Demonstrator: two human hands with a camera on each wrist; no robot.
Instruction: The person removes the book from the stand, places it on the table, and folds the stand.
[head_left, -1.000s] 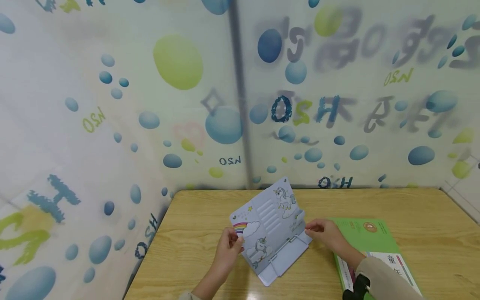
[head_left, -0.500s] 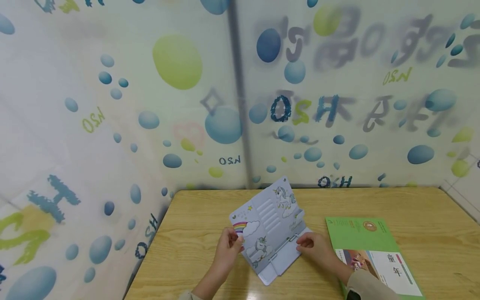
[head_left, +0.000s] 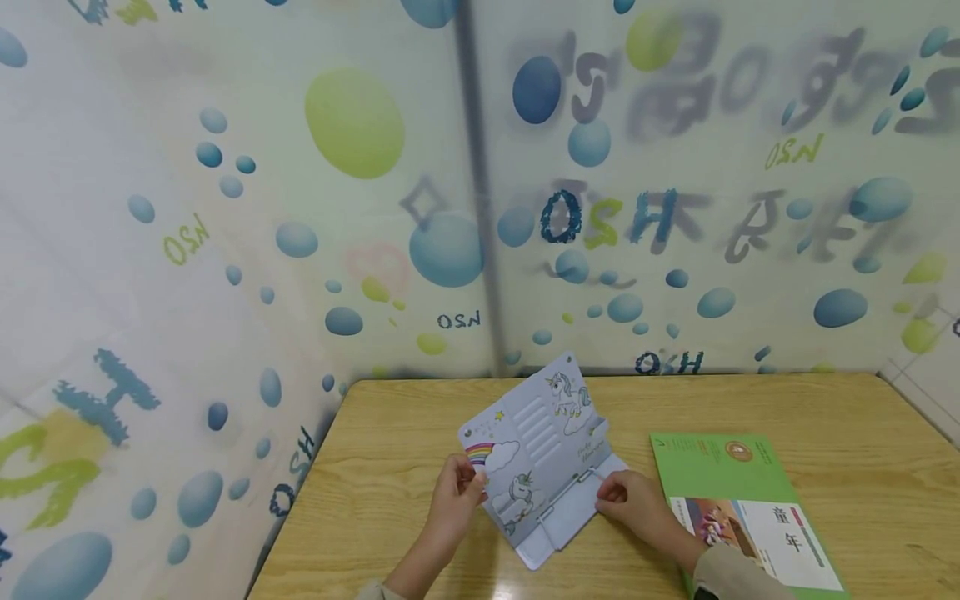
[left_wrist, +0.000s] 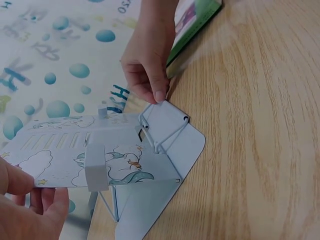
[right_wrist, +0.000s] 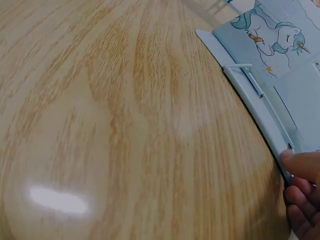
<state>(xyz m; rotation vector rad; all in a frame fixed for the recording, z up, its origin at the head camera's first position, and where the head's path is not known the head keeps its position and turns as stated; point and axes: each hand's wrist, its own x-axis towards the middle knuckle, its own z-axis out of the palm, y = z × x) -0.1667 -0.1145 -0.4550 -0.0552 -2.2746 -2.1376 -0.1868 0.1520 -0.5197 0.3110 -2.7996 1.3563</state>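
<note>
A white book stand (head_left: 536,442) printed with unicorns, a rainbow and clouds stands tilted on the wooden table. My left hand (head_left: 453,493) pinches the left edge of its upright back panel, thumb in front. At the base plate (head_left: 573,512), my right hand (head_left: 637,504) pinches the front edge between thumb and fingers. Thin wire page holders (left_wrist: 167,135) and hinged white clips (left_wrist: 96,165) show in the left wrist view. Seen from the right wrist, the thumb of the right hand (right_wrist: 304,195) lies on the base's rim, beside a wire holder (right_wrist: 257,82).
A green book (head_left: 720,467) with a picture band lies flat to the right of the stand, close to my right forearm. Behind the wooden table (head_left: 405,417) hangs a pale curtain (head_left: 375,217) with blue and green dots; it also runs along the left side.
My right hand has moved from the stand's right corner to the front edge of the base, uncovering the green book. The left hand and the stand have stayed in place.
</note>
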